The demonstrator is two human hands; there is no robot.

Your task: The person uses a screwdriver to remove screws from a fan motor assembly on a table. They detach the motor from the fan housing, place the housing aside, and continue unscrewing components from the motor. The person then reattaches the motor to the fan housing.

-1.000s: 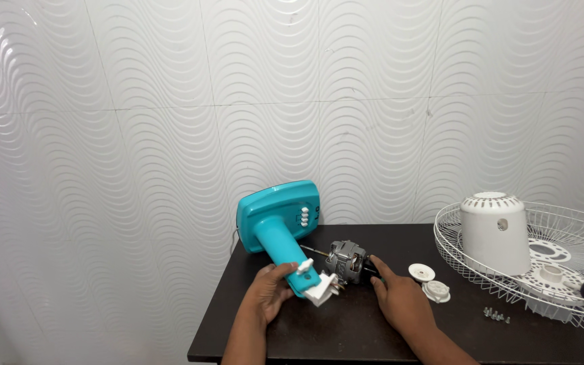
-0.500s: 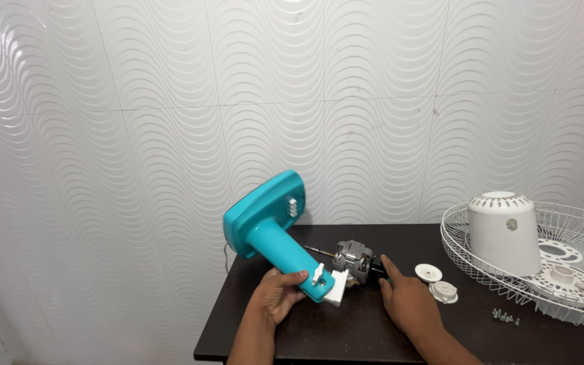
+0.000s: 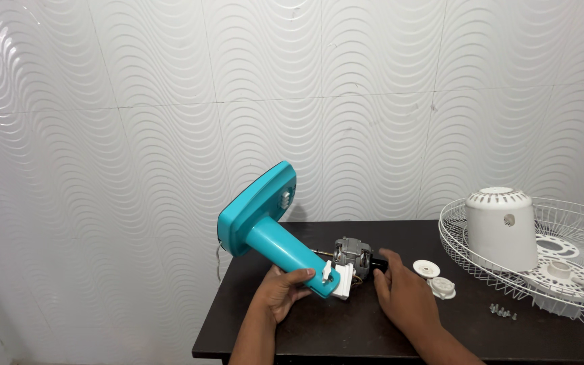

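Fan stand (image 3: pixel 272 236) now tilted higher in left hand (image 3: pixel 282 292).

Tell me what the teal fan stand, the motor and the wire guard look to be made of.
Teal fan stand, gripped by the left hand: likely moulded plastic, with smooth even colour, a soft sheen and rounded edges.
Motor, by the right hand: looks like bare metal, grey and dull; its details are too small to tell.
Wire guard: thin white rods, probably coated metal wire, though plastic is possible.
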